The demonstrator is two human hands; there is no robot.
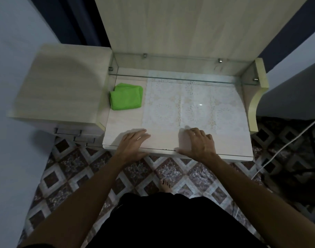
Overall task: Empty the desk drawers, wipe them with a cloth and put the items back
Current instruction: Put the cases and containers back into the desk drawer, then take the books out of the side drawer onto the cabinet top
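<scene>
Cloth [126, 96] folded flat, long axis l-r, desk's [124, 122] back-left.

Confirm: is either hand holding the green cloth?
No. The green cloth lies folded at the desk's back left, while the left hand and right hand rest flat near the front edge.

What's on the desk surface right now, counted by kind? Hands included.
Green cloth: 1
Lace mat: 1
Hands, left hand and right hand, resting on the front edge: 2
Total: 4
</scene>
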